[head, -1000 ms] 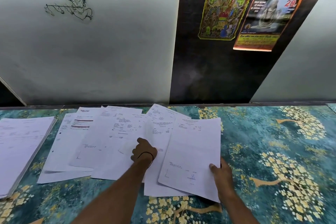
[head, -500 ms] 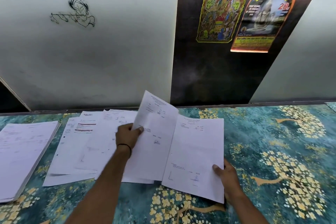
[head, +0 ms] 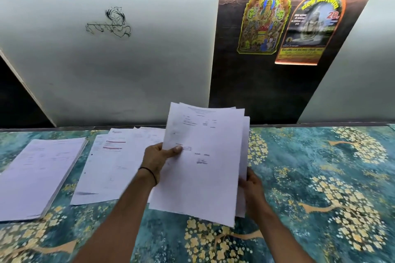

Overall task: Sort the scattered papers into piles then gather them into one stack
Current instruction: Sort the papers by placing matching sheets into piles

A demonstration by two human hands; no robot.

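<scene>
- The sheaf (head: pixel 203 162), a few sheets fanned slightly at the top right, is held up off the cloth between both hands. It tilts toward the camera, and its top edge stands in front of the foot of the wall.
- The left hand (head: pixel 157 161) pinches the sheaf's left edge about halfway up, with the thumb flat on the printed face and the fingers behind the paper. A dark band (head: pixel 149 174) circles that wrist.
- The right hand (head: pixel 253 187) grasps the sheaf's lower right edge.
- Loose sheets (head: pixel 106 168) lie flat and overlapping on the cloth just left of the left hand. The left forearm crosses above their near right corner.
- A thicker, squared pile (head: pixel 40 173) lies further left, with a narrow strip of cloth between it and the loose sheets.
- The sheaf hides the right part of the loose sheets and most of the right hand's fingers.
- How many sheets the sheaf holds cannot be counted, and the print is too small and blurred to read.
- The left frame edge cuts off the pile's left side.
- The patterned cloth (head: pixel 320 177) runs back to the wall (head: pixel 128 81) and shows from the right of the sheaf to the frame edge, and also nearer the person.
- Two posters (head: pixel 288 28) and a line drawing (head: pixel 111 23) sit high on the wall, well above the papers.
</scene>
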